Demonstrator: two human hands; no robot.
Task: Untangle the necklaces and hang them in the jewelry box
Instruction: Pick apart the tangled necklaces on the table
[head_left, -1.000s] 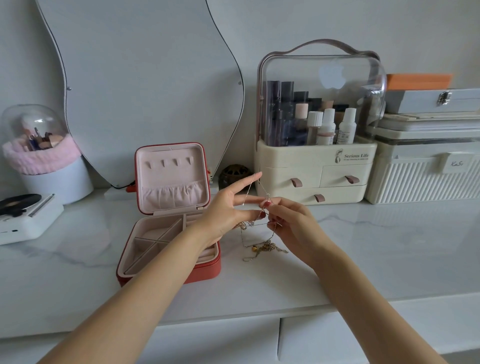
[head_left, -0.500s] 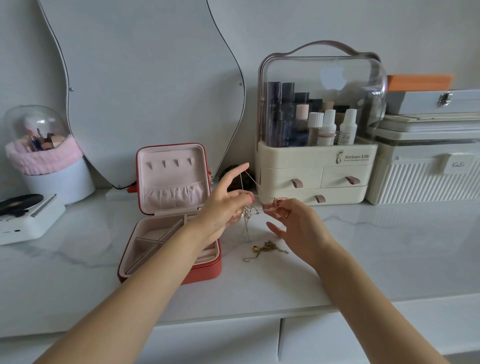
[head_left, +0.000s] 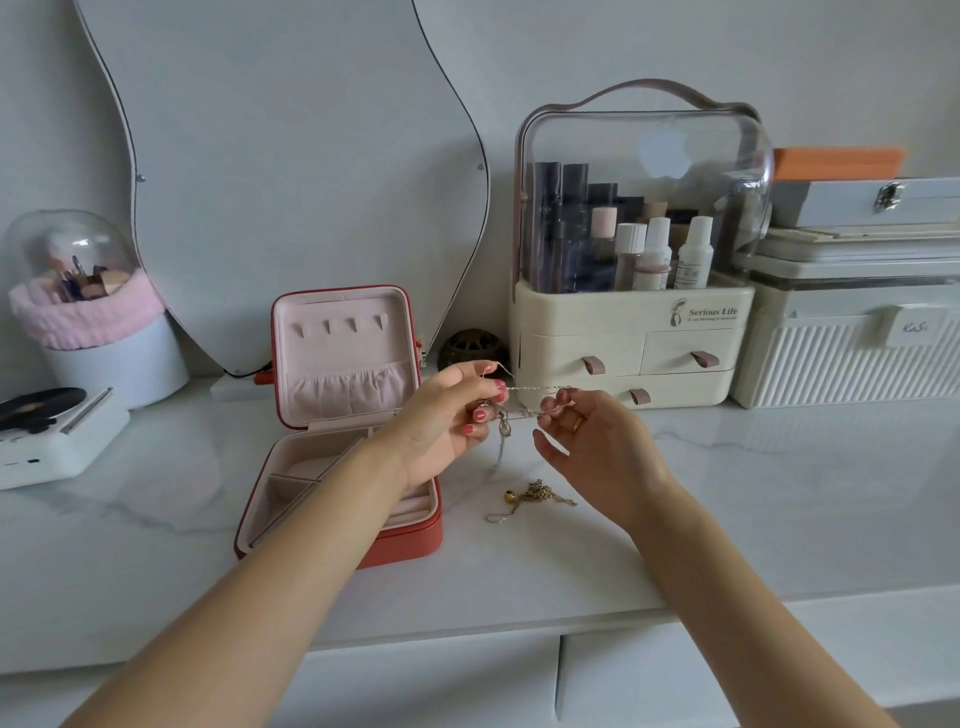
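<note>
Left hand and right hand, raised above the white marble tabletop, each pinch one end of a thin silver necklace in curled fingers; the chain is stretched between them with a knotted loop hanging from its middle. A tangled gold necklace lies on the tabletop below the hands, just right of the red jewelry box, which stands open with its pink-lined lid upright and four hooks bare. Behind: wavy mirror, cream cosmetic organizer with clear dome, brush holder at left.
</note>
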